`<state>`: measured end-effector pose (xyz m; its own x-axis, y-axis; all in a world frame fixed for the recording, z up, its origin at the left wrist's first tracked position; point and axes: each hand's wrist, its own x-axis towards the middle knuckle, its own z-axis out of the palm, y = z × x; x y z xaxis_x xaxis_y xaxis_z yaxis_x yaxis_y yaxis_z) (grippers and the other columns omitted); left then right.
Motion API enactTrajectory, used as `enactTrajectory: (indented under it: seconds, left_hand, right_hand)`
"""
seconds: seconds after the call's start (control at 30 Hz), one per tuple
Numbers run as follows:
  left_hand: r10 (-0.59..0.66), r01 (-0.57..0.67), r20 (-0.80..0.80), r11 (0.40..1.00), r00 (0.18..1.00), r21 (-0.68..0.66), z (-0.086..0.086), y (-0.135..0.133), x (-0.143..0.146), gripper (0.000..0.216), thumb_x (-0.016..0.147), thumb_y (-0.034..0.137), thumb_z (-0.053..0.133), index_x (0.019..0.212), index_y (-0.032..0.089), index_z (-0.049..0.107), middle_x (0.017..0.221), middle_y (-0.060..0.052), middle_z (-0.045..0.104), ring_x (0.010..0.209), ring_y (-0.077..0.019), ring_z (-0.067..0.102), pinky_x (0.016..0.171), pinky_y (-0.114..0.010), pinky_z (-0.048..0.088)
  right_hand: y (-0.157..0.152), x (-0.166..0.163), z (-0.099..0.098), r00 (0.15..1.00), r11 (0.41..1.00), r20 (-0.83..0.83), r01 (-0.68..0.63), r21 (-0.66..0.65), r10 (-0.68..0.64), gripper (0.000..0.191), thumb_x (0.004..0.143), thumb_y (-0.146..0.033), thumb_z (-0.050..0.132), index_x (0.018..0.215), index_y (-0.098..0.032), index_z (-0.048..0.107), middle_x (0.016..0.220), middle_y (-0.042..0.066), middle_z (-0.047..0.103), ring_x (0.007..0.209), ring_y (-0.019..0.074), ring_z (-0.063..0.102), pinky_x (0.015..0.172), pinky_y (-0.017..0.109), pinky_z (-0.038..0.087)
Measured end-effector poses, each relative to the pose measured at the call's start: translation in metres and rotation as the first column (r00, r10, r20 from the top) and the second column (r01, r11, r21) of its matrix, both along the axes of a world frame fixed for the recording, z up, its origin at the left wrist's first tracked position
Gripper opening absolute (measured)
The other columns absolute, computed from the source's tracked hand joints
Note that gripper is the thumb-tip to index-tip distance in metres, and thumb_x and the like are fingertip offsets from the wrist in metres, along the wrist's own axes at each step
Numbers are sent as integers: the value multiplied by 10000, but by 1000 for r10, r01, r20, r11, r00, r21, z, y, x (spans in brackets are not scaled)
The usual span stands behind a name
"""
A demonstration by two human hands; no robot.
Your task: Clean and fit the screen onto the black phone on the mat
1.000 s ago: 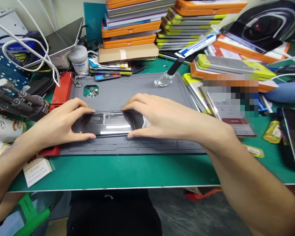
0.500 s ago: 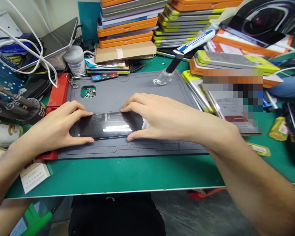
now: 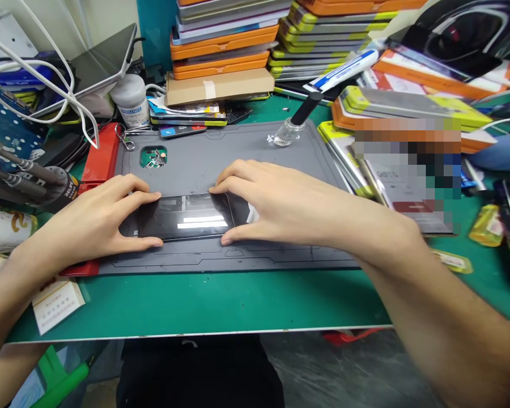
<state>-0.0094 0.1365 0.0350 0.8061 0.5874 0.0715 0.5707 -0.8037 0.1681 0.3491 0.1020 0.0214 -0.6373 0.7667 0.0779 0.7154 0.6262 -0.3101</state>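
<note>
A black smartphone (image 3: 191,218) lies screen up on the grey work mat (image 3: 246,258), its glossy glass reflecting a bright light. My left hand (image 3: 110,214) grips its left end, thumb on the near edge and fingers on the far edge. At the other end my right hand (image 3: 259,198) holds it the same way. Something small and white (image 3: 252,213) shows under my right palm; I cannot make out what it is. Both palms hide the phone's ends.
Behind the phone stands a glass bottle with a black cap (image 3: 295,122). A recess with small parts (image 3: 153,157) is at the mat's upper left. Stacked orange cases (image 3: 221,65) and a white jar (image 3: 131,102) line the back. Screwdrivers (image 3: 29,175) stand left; a cigarette-like box (image 3: 59,306) lies near the front edge.
The view has shifted very slightly. Both hands keep their hold on the phone, with no clear movement of either.
</note>
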Motion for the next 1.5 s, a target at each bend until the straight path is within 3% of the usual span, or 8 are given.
enactTrajectory:
  seconds: [0.2,0.5,0.77,1.13,1.37,1.5]
  left_hand:
    - [-27,31,-69,998,997,56,5,-3,1,773,1132,782,519,1526,145,710,1420,-162,714,1253,-334,752,1128,-482,645]
    - [0,0,7,1000,1000,-29,0,-1,0,771,1065,802,644,1515,184,743,1406,-179,721,1251,-354,743,1153,-517,621]
    - [-66,66,-4,996,998,55,0,-1,0,793,1101,771,613,1483,88,737,1362,-203,718,1210,-342,734,1098,-497,636]
    - [-53,52,15,998,998,33,-3,-3,-2,780,1096,786,612,1481,119,736,1360,-178,722,1212,-321,734,1098,-476,640]
    - [-72,71,28,996,997,47,-3,-4,-2,711,1078,675,731,1471,83,739,1343,-187,729,1196,-333,738,1080,-492,648]
    - [-66,65,33,997,997,38,-3,-5,-2,689,1059,628,784,1466,73,736,1362,-191,730,1230,-335,735,1128,-486,635]
  right_hand:
    - [1,0,3,999,999,21,-23,-43,24,671,972,-669,861,1406,-167,761,1475,181,710,1270,423,702,1036,543,593]
    - [2,0,-1,1000,999,-10,-4,-51,4,700,978,-713,820,1446,-196,761,1478,173,717,1270,418,697,1039,522,570]
    - [5,0,-4,1000,998,-11,-13,-61,12,759,937,-736,870,1463,-201,752,1491,166,706,1284,422,693,1053,529,573]
    - [6,-3,-4,1000,992,-22,-14,-128,11,827,922,-746,882,1514,-186,741,1518,185,692,1300,438,684,1073,560,575]
    - [12,5,1,997,970,-74,-40,-240,23,947,905,-843,831,1590,-199,720,1572,185,670,1389,449,657,1189,622,549]
    - [16,9,4,991,950,-133,-62,-305,22,906,927,-837,806,1583,-217,737,1586,173,674,1444,428,648,1256,608,519]
